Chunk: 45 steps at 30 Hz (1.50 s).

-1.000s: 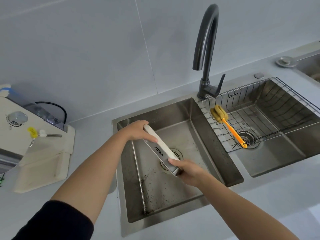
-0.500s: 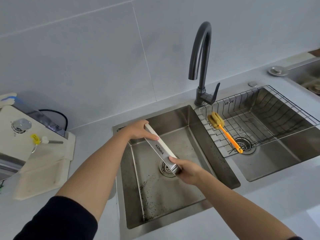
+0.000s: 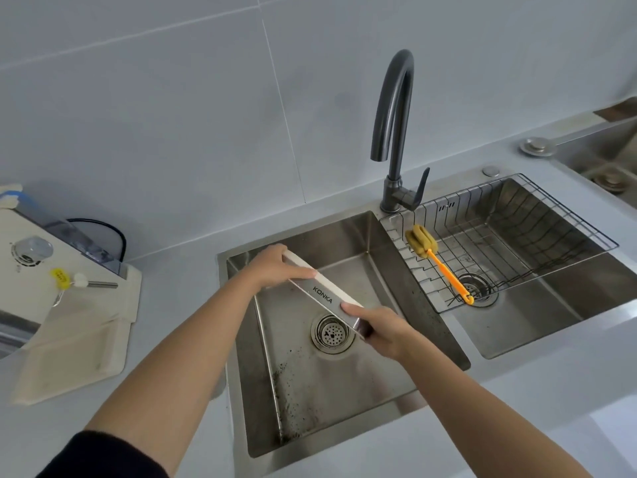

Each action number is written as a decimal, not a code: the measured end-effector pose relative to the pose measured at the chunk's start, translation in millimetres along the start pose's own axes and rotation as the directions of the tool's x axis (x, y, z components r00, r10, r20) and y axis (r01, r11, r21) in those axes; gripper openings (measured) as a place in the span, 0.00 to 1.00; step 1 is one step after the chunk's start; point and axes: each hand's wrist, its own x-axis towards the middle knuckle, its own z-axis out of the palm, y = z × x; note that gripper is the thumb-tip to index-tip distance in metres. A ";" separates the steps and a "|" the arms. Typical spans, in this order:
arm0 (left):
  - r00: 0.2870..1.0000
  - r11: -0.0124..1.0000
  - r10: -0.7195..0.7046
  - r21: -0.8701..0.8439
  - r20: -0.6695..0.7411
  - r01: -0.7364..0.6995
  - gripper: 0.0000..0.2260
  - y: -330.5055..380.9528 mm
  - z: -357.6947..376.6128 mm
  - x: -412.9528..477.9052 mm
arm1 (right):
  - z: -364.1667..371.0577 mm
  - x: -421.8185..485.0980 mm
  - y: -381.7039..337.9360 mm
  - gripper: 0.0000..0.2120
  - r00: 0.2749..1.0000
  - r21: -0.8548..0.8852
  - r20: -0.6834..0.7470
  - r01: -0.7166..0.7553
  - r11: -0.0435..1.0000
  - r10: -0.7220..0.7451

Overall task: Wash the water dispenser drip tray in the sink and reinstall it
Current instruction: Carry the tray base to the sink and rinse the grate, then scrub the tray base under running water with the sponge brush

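Note:
The drip tray [image 3: 324,295] is a long narrow piece with a silver front marked KONKA and a cream top edge. I hold it tilted over the left sink basin [image 3: 344,401], above the round drain [image 3: 331,333]. My left hand [image 3: 275,269] grips its far end and my right hand [image 3: 382,327] grips its near end. The cream water dispenser [image 3: 51,298] stands on the counter at the left, with its bare tray platform in front. The dark faucet [image 3: 394,132] rises behind the basins, and no water runs from it.
The right basin [image 3: 537,319] holds a wire rack [image 3: 517,236] with an orange-handled sponge brush [image 3: 437,260] lying in it. Dark specks cover the left basin floor near its front. A second steel sink edge and a round cap [image 3: 537,145] are at the far right.
The view has tilted up, so the sink sits lower in the frame. Both hands keep their grip on the tray, which stays over the drain at about the same tilt.

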 end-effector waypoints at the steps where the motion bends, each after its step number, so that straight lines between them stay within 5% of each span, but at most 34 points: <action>1: 0.999 1.000 0.016 -0.024 -0.038 -0.017 0.37 2.6 -0.9 0.9 | -1.3 0.8 -1.2 0.08 0.999 0.007 -0.009 0.038 0.999 -0.038; 6: 0.976 0.984 -0.171 -0.031 0.133 0.177 0.30 -24.8 22.0 -11.9 | -0.3 -7.6 12.2 0.08 0.984 -0.062 0.078 -0.157 0.986 0.161; 12: 0.998 0.990 0.015 -0.137 -0.067 -0.024 0.39 -10.0 4.2 -11.0 | -0.3 -5.5 0.5 0.14 0.998 -0.105 -0.041 0.044 0.993 -0.049; 15: 0.986 0.980 -0.139 -0.127 0.094 0.150 0.32 -29.9 22.0 -20.7 | -1.5 -7.8 15.7 0.05 0.986 -0.089 0.042 -0.158 0.983 0.162; 18: 0.973 0.940 -0.209 -0.255 0.099 0.228 0.29 -40.1 31.8 -25.3 | 0.3 -11.6 22.1 0.10 0.970 -0.120 0.053 -0.229 0.966 0.236; 23: 0.984 0.930 -0.178 -0.326 0.005 0.170 0.38 -37.3 28.2 -24.5 | 5.7 -11.3 8.4 0.17 0.989 -0.093 0.001 -0.147 0.985 0.148; 27: 0.990 0.928 -0.138 -0.351 -0.007 0.127 0.43 -44.4 29.3 -24.5 | 8.1 -12.5 6.3 0.04 0.998 -0.217 -0.037 -0.062 0.974 0.055; 29: 0.989 0.911 -0.149 -0.392 -0.014 0.131 0.40 -47.5 28.7 -23.9 | 9.3 -12.4 4.1 0.11 0.993 -0.315 -0.091 0.039 0.948 -0.071; 33: 0.974 0.812 -0.225 -0.547 0.029 0.204 0.36 -52.6 26.3 -23.6 | 14.8 -16.8 -3.7 0.10 0.955 -0.525 -0.076 0.205 0.826 -0.286; 36: 0.962 0.674 -0.272 -0.707 0.035 0.216 0.31 -57.1 25.3 -22.4 | 17.6 -18.3 -9.6 0.27 0.930 -0.642 -0.064 0.239 0.729 -0.361; 45: 0.929 0.418 -0.362 -0.876 0.081 0.239 0.12 -40.3 35.9 -25.3 | -2.7 -10.9 -33.0 0.37 0.812 -0.732 0.137 0.468 0.494 -0.567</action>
